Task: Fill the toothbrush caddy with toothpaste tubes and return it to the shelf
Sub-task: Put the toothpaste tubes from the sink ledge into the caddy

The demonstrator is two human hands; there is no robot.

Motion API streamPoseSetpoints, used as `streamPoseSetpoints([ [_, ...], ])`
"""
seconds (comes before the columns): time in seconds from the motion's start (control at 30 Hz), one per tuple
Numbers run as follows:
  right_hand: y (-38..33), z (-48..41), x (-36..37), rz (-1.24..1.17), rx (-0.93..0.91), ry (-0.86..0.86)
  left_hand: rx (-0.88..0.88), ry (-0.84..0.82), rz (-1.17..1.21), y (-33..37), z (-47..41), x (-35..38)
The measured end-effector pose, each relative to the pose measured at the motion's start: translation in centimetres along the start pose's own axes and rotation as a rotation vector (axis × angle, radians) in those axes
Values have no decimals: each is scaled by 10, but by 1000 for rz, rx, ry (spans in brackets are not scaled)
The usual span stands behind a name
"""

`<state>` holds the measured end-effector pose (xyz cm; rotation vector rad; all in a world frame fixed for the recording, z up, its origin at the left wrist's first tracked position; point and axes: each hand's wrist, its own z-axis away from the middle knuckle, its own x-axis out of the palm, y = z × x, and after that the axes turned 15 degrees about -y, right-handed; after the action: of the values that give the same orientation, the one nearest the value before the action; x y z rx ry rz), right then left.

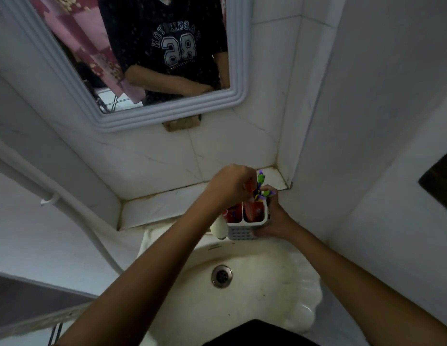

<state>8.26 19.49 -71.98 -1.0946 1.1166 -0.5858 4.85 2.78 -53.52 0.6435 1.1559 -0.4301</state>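
Observation:
A white perforated toothbrush caddy [242, 232] stands at the back edge of the sink, below the tiled shelf [162, 208]. Red toothpaste tubes [253, 212] fill its two front compartments. Purple and green toothbrushes [261, 179] stick up from the back. My right hand [275, 217] grips the caddy's right side. My left hand [233, 183] is above the caddy, fingers closed on the top of a red toothpaste tube that reaches down into it.
A cream sink [279, 283] with a metal drain [221, 275] lies below the caddy. A white tap [218, 228] stands left of the caddy. A white-framed mirror [232, 101] hangs above. A white pipe [67, 203] runs down the left. Tiled walls close the right corner.

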Motion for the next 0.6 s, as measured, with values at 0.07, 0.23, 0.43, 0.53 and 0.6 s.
streamPoseSetpoints([
  [0.07, -1, -1, -1, 16, 5, -13, -32, -17, -43, -1, -4, 9],
  [0.23, 3, 4, 1, 127, 43, -10, -145, 219, 257, -26, 11, 7],
  [0.43, 3, -1, -1, 56, -97, -130, -511, -173, 384, -59, 9, 11],
  [0.53, -19, 2, 0, -199, -86, -174, -521, -349, 728, -58, 10, 14],
  [0.6, -29, -2, 0, -394, 31, -89, -502, -333, 844, -55, 11, 12],
])
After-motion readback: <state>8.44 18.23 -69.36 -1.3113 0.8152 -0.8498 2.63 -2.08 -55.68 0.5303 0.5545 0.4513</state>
